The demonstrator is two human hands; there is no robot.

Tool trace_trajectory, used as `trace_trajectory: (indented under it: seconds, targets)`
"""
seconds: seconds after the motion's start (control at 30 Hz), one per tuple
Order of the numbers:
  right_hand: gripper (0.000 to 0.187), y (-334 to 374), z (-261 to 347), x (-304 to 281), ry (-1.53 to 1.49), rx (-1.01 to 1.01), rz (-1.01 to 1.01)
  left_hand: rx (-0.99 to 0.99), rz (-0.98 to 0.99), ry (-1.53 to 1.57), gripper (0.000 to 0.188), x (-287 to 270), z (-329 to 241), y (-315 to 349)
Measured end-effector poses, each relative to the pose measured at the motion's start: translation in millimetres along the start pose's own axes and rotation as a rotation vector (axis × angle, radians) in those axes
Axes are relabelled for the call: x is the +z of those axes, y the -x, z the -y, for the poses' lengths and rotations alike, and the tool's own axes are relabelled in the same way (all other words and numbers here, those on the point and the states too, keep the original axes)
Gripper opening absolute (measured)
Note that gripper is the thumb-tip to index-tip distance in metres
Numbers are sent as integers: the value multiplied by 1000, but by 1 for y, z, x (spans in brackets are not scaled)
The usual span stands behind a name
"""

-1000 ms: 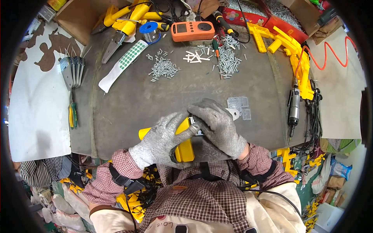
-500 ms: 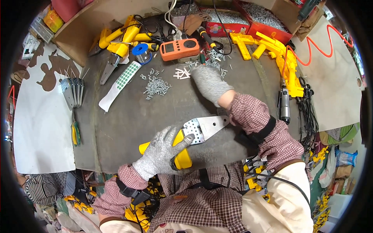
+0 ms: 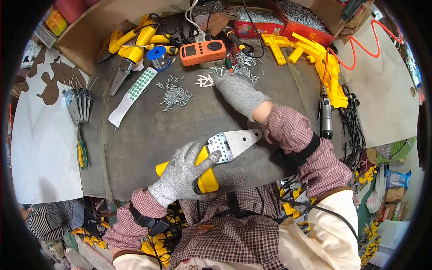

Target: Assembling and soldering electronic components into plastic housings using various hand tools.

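Observation:
My left hand (image 3: 180, 173), in a grey knit glove, is closed around the yellow body of a handheld tool (image 3: 208, 181). From its front end a perforated metal piece and a flat, tapering silver plate (image 3: 243, 141) point to the far right. My thumb lies by the perforated piece. My right hand (image 3: 240, 92), gloved alike, reaches across the bench; its fingertips are turned away and hidden. Close to them lie small white tubes (image 3: 204, 80), loose screws (image 3: 243, 67) and a green-and-orange handle (image 3: 229, 64). A separate screw pile (image 3: 176, 97) sits to the left.
An orange meter box (image 3: 202, 53), a solder spool (image 3: 156, 56) and yellow tools stand at the back. Red boxes of screws (image 3: 303, 33) are behind. Yellow housings (image 3: 330, 81) and a power driver (image 3: 326, 118) lie right. A green sticker strip (image 3: 135, 94) and pliers (image 3: 82, 154) lie left.
The whole view has shifted slightly, so the bench things appear a little farther up and left. My left hand keeps its grip on the yellow tool; my right hand stays beside the white tubes and screws.

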State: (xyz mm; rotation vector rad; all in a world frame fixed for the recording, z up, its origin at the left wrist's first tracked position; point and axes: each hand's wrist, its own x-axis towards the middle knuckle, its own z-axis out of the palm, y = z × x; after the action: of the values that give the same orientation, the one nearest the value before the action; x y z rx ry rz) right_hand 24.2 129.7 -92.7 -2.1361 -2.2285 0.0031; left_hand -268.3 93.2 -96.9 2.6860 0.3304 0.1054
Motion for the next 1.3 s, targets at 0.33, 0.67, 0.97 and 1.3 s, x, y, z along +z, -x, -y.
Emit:
trace_trajectory:
  seconds: [0.33, 0.67, 0.97, 1.3]
  targets:
    - [20, -2, -10, -4, 38, -89, 40, -12, 15, -14, 111, -5, -1, 1]
    - [17, 13, -17, -20, -150, -104, -108, -5, 16, -4, 115, -4, 1, -1]
    - [15, 135, 68, -7, -897, -126, -139, -22, -41, 86, 124, -4, -1, 1]
    - [25, 152, 92, 23, -790, -62, -326, -64, -89, 153, 123, 3, -5, 5]
